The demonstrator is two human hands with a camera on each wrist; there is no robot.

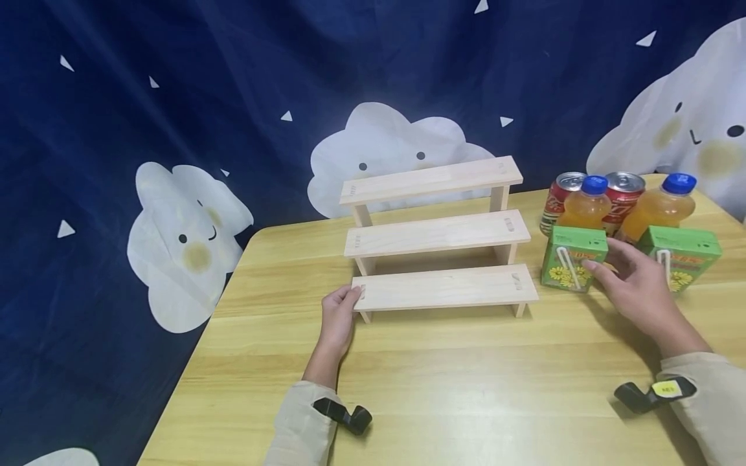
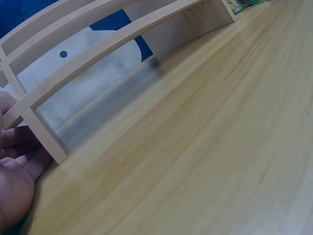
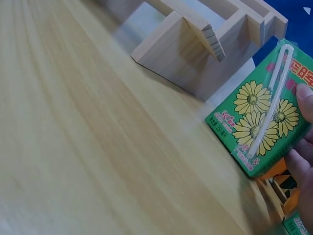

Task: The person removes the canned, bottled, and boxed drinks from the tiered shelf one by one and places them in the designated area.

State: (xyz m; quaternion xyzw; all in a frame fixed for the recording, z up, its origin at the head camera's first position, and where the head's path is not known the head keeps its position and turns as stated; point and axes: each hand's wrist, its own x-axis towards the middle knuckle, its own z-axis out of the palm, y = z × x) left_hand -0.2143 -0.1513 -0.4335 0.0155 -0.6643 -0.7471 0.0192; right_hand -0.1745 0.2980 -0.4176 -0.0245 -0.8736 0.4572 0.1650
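A three-step wooden shelf point(image 1: 443, 289) stands on the table, its steps rising toward the back. My left hand point(image 1: 339, 317) grips the left end of its lowest step, thumb on top and the other fingers by the side leg. To the right of the shelf, my right hand point(image 1: 641, 294) holds a green drink carton point(image 1: 562, 259) by its right side, thumb on the front. Yellow flowers and a wrapped white straw show on the carton's front point(image 3: 266, 112) in the right wrist view. A second green drink carton point(image 1: 690, 249) stands just right of that hand, partly hidden by it.
Behind the cartons are two bottles of orange drink with blue caps, one nearer the shelf point(image 1: 585, 206) and one farther right point(image 1: 661, 207). Two red cans point(image 1: 553, 204) stand behind them. A dark blue curtain point(image 1: 262, 58) with white clouds hangs behind the wooden table point(image 1: 454, 382).
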